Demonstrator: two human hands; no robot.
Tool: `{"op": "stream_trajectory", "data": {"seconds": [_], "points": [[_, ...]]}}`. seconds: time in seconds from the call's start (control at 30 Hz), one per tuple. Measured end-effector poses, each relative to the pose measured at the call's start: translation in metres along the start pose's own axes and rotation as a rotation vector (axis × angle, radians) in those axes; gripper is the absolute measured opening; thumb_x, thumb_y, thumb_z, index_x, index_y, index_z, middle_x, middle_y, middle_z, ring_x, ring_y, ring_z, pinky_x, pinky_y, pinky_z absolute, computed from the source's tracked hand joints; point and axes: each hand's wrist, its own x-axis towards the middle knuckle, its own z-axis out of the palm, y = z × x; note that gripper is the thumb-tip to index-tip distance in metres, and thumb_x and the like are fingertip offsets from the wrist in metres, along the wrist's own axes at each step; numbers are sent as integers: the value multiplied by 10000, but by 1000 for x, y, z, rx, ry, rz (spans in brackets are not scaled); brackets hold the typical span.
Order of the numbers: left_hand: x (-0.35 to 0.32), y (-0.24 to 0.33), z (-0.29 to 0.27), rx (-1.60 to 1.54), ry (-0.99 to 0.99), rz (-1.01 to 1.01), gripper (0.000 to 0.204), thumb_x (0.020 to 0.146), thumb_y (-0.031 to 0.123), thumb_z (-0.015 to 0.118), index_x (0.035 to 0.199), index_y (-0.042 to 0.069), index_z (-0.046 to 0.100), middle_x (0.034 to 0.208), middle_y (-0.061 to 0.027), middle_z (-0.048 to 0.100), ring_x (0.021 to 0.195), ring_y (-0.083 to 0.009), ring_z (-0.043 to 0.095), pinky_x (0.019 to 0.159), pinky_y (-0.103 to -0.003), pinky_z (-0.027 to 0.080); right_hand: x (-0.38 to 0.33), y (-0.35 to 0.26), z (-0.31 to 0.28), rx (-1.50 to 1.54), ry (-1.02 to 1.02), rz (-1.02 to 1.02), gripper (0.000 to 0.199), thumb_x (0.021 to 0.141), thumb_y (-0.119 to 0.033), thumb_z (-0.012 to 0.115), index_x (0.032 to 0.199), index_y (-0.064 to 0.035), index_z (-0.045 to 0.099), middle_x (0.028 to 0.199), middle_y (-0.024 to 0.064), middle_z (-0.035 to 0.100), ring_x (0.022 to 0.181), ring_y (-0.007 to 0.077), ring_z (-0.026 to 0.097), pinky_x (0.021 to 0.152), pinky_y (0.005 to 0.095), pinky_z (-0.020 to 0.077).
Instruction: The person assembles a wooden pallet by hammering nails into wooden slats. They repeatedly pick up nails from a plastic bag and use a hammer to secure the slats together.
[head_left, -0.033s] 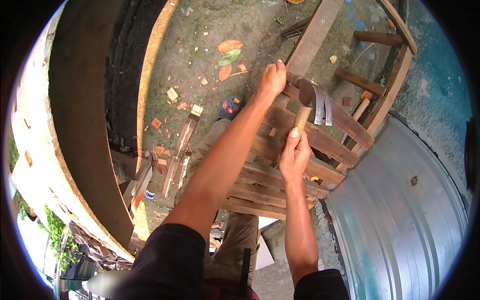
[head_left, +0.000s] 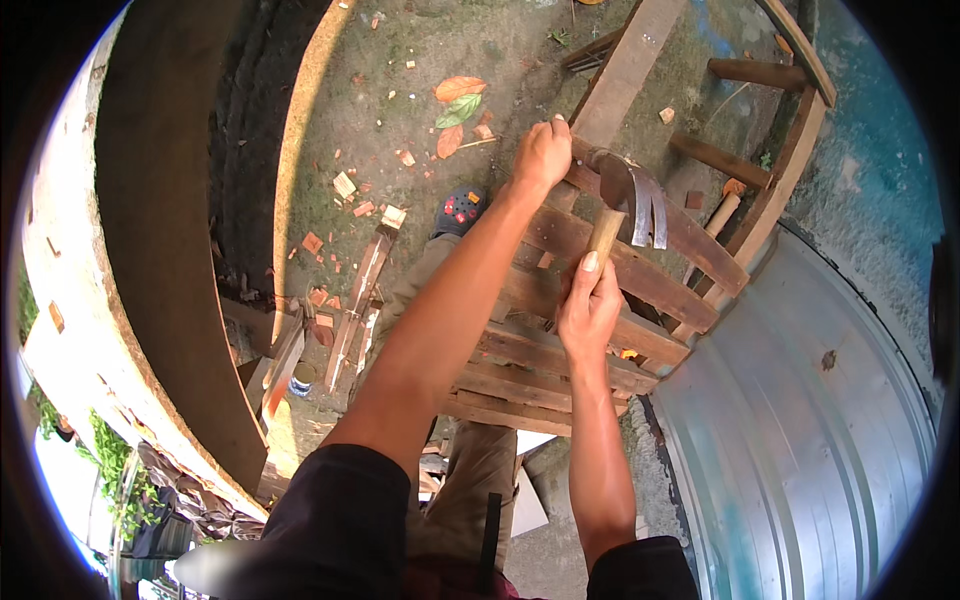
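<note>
My left hand (head_left: 543, 157) is closed beside the upper end of a dark wooden slat; what its fingers hold is hidden. My right hand (head_left: 588, 310) wraps round a pale wooden handle (head_left: 604, 238), thumb laid along it. Just past the handle's blunt end is a claw hammer's head (head_left: 640, 195), with two bright curved prongs pointing toward me. Whether handle and head are joined cannot be seen. Under both hands lies a slatted wooden piece of furniture (head_left: 540, 300), its brown slats running crosswise with gaps between them.
A wooden frame with rungs (head_left: 790, 155) stands at the far right by a wall. Corrugated metal sheet (head_left: 790, 420) lies on the right. A curved board (head_left: 165, 240) rises on the left. Wood chips (head_left: 345, 186), leaves (head_left: 458, 112) and offcuts (head_left: 360, 290) litter the concrete.
</note>
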Motion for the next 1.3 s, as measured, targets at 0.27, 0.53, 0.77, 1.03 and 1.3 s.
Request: {"op": "stream_trajectory", "data": {"seconds": [0.27,0.53,0.77,1.03,1.3], "points": [[19,-8,-3,-22,-75,-54,480,1017,251,351,886,-86,666,1002,-334,662,998,-544,611,936,-562,480,12,2,-2,-68,27,-121,409,1067,-374,532,904,0,568,634,55,522,594,124,476,558,315,427],[18,-8,-5,45,-59,10,382,955,186,382,927,-67,667,1046,-320,664,992,-538,618,950,-553,489,16,-1,1,-191,-26,-183,320,1048,-302,568,1041,12,627,699,99,607,600,173,572,603,327,484],[24,-20,7,144,25,183,387,957,198,391,862,-82,640,966,-333,654,934,-532,623,880,-564,479,20,14,-7,-257,15,-523,275,1031,-236,571,1142,11,620,755,142,669,589,304,637,638,369,543],[25,-24,8,176,-2,201,425,967,212,388,875,-102,659,1006,-342,661,981,-532,629,913,-563,494,15,20,-11,-47,19,-543,475,1061,-470,495,928,-17,547,617,25,546,532,86,517,484,275,403],[27,-18,3,-129,3,-139,541,973,312,381,860,-127,676,1027,-368,641,1017,-548,608,958,-560,460,3,-10,7,-148,83,-409,404,1063,-377,534,967,11,589,607,63,553,527,155,532,515,343,442]]}}
